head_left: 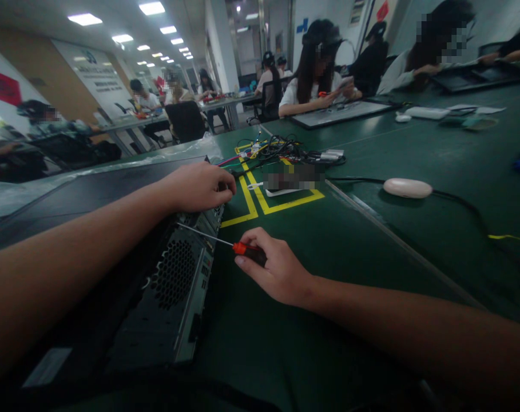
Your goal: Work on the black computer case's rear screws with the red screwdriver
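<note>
A black desktop computer case (126, 329) lies at the left, its rear panel with a honeycomb vent (174, 273) turned toward the right. My left hand (199, 186) rests on the case's upper edge, fingers curled over it; the fingertips are partly hidden. In my right hand (274, 263) is a screwdriver (241, 248) with a red and black handle. Its thin shaft points left, and the tip reaches the rear panel near the top of the vent. Whether it sits in a screw is too small to tell.
Tangled cables (281, 150) and a blurred-out object on a white base (281, 192) lie beyond, by yellow tape (292, 203). At the right, a white oval device (408, 187) sits on a black cord. Across the green table (371, 252), people work at flat panels (341, 114).
</note>
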`<state>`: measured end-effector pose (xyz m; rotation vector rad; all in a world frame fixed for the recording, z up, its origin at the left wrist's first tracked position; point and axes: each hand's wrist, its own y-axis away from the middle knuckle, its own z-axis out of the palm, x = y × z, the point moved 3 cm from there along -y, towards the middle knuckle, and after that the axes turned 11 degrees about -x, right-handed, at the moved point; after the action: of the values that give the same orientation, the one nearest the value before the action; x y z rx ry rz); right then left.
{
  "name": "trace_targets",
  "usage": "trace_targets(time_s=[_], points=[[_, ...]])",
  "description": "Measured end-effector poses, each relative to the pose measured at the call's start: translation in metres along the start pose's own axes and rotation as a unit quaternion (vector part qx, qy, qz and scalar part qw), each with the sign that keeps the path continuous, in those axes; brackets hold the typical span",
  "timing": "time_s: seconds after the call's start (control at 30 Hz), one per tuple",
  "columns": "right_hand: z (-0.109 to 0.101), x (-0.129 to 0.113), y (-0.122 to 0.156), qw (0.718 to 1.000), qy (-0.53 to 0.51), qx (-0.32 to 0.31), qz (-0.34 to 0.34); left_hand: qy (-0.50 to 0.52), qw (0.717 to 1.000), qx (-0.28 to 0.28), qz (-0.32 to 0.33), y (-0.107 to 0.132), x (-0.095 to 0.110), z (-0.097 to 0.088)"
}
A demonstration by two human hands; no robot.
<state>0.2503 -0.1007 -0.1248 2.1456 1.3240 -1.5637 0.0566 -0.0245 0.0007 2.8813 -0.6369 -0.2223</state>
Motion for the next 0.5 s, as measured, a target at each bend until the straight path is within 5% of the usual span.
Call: trace_targets(time_s=[0.5], points=[[0.0007,-0.0011,0.0008,1.0,-0.017,-0.002,-0.004,0.008,1.0,0.012,0.002,0.0004,0.0011,-0.0013]])
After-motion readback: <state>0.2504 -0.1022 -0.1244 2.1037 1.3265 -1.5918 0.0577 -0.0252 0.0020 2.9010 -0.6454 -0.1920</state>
